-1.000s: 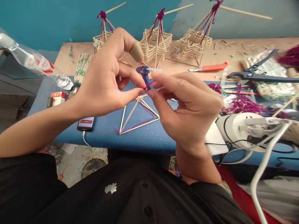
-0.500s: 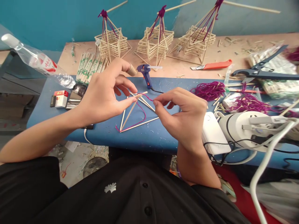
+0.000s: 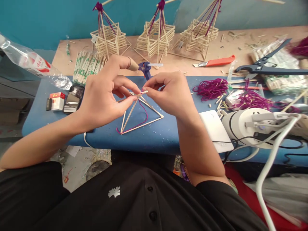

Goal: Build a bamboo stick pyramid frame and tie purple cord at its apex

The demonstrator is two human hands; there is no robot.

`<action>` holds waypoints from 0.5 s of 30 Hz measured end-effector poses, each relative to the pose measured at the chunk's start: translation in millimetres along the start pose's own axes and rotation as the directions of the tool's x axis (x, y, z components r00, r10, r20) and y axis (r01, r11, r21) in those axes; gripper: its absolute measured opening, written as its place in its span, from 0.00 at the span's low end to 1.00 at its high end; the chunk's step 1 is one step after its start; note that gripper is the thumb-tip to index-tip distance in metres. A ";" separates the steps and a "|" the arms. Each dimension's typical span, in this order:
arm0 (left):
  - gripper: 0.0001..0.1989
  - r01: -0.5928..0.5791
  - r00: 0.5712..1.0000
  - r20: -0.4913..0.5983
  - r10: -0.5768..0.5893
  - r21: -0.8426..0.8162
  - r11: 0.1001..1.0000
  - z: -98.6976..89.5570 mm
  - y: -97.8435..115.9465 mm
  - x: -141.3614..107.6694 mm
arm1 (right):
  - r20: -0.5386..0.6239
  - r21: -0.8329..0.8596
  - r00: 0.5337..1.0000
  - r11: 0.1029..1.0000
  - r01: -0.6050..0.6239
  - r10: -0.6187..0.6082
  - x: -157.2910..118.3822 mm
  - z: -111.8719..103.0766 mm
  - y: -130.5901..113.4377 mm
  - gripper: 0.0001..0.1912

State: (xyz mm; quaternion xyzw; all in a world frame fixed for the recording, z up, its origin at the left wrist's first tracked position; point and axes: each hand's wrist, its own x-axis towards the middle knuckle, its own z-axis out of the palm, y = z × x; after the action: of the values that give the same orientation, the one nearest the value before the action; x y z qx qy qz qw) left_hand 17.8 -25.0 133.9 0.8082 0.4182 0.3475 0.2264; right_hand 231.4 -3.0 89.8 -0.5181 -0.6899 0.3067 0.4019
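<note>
Thin sticks form a triangular frame (image 3: pixel 142 125) on the blue mat. My left hand (image 3: pixel 102 93) pinches its upper corner, where stick ends cross; a tan cover sits on the index finger. Close beside it, my right hand (image 3: pixel 168 93) has thumb and index finger closed on a purple string at the stick tip. The string (image 3: pixel 146 113) curves loosely through the frame down to its lower left corner. Just behind the hands lies a blue glue gun (image 3: pixel 145 69), partly hidden.
Behind stand stick structures (image 3: pixel 156 38) with purple strings. An orange cutter (image 3: pixel 216 61), purple string bundles (image 3: pixel 211 89), dark pruning shears (image 3: pixel 264 69) and a white power bank (image 3: pixel 214 130) lie right. A bottle (image 3: pixel 36 62), cigarette box (image 3: pixel 57 101) and wrapped sticks (image 3: pixel 86 67) are left.
My right hand has moved left and slightly up to the stick tip, bringing the string with it. My left hand keeps its pinch. The whole view has shifted slightly.
</note>
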 end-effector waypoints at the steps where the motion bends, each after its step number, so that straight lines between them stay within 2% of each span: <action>1: 0.23 -0.001 1.000 0.002 0.001 -0.004 1.000 0.4 0.6 -0.3 | -0.018 0.001 1.000 1.000 0.020 -0.020 2.7 -0.3 -5.0 0.07; 5: 0.24 0.029 0.999 -0.027 -0.029 -0.007 1.000 1.0 3.5 -1.6 | -0.114 -0.023 0.987 0.994 0.107 -0.109 0.4 -4.5 -29.5 0.08; 8: 0.26 0.066 0.996 -0.059 -0.066 -0.010 0.998 0.2 5.6 -3.0 | -0.169 -0.089 0.953 0.966 0.241 -0.254 -15.2 -5.8 -40.8 0.08; 11: 0.26 0.090 0.994 -0.061 -0.091 -0.010 0.996 -0.2 6.9 -3.5 | -0.201 -0.111 0.892 0.914 0.390 -0.405 -37.4 0.0 -37.0 0.08; 15: 0.16 0.056 0.997 -0.045 -0.056 0.014 0.998 1.3 6.1 -1.4 | -0.223 -0.230 0.838 0.862 0.452 -0.499 -61.3 15.9 -16.4 0.09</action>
State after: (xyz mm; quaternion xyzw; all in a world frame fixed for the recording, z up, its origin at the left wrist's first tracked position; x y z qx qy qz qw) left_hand 21.4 -29.6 136.5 0.7899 0.4481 0.3557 0.2207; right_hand 218.4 -66.5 81.3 -0.3994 -0.7578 0.0627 0.5121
